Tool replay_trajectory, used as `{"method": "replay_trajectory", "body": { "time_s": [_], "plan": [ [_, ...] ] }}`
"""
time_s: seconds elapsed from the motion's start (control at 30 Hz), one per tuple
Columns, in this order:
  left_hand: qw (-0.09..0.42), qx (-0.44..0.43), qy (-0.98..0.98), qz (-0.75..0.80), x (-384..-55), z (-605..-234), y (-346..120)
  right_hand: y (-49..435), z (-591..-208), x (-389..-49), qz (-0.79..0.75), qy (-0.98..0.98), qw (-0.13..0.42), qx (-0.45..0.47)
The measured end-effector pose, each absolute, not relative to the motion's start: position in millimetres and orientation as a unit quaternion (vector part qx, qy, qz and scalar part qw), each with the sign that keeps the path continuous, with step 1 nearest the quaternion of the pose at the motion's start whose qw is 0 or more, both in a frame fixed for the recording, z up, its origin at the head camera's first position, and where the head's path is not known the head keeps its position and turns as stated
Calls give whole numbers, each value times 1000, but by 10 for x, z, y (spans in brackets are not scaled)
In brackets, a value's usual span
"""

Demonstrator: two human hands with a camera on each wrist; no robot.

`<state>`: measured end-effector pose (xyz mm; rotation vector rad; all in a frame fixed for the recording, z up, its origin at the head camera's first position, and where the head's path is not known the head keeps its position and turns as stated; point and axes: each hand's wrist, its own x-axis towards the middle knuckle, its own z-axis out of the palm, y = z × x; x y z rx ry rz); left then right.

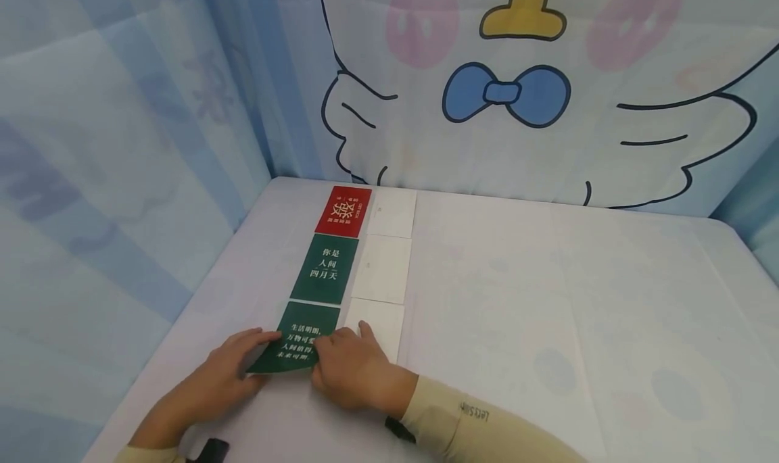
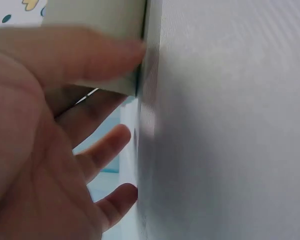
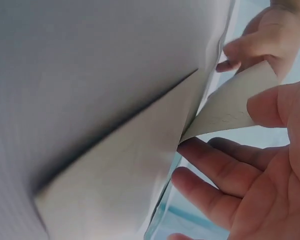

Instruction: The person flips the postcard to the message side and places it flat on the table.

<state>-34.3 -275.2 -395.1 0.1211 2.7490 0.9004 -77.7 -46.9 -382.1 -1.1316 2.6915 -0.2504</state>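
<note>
A green card [image 1: 297, 334] with white Chinese characters has its near edge lifted and bowed off the white cloth. My left hand [image 1: 213, 383] pinches its left near corner, thumb underneath and index finger on top. At the right near corner, my right hand [image 1: 351, 368] grips the same card between thumb and fingers. The right wrist view shows the card's pale back [image 3: 227, 107] curving between both hands. Beyond it, a second green card [image 1: 324, 268] and a red card [image 1: 344, 211] lie in a column.
Three blank white cards form a parallel column on the right: a far one [image 1: 392, 213], a middle one [image 1: 382, 268] and a near one [image 1: 380, 321] partly behind my right hand. White cloth [image 1: 517, 328] covers the table. Printed curtains [image 1: 140, 145] enclose the left and back.
</note>
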Motion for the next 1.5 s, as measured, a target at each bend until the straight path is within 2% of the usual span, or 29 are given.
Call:
{"method": "replay_trajectory", "body": {
  "time_s": [0.27, 0.47, 0.67, 0.73, 0.87, 1.03, 1.33, 1.5],
  "plan": [
    [46, 36, 950, 307, -393, -3868, -2706, -478, -3812, -865, -126, 915, 84, -374],
    [-14, 30, 951, 307, -399, -3793, -2657, -441, -3773, -911, -306, 885, 76, -341],
    [-125, 73, 935, 324, -407, -3757, -2658, -414, -3745, -910, -467, 833, 43, -293],
    [-140, 73, 932, 327, -425, -3737, -2659, -421, -3748, -906, -495, 822, 42, -280],
    [-100, 36, 935, 340, -457, -3701, -2669, -426, -3759, -916, -497, 823, 43, -272],
    [-41, -1, 942, 332, -505, -3754, -2664, -427, -3784, -967, -412, 862, 43, -293],
    [-36, 20, 961, 275, -624, -3843, -2613, -471, -3811, -1040, -255, 919, 59, -294],
    [9, 15, 963, 267, -680, -3869, -2614, -496, -3818, -1063, -208, 930, 70, -296]
  ]
}}
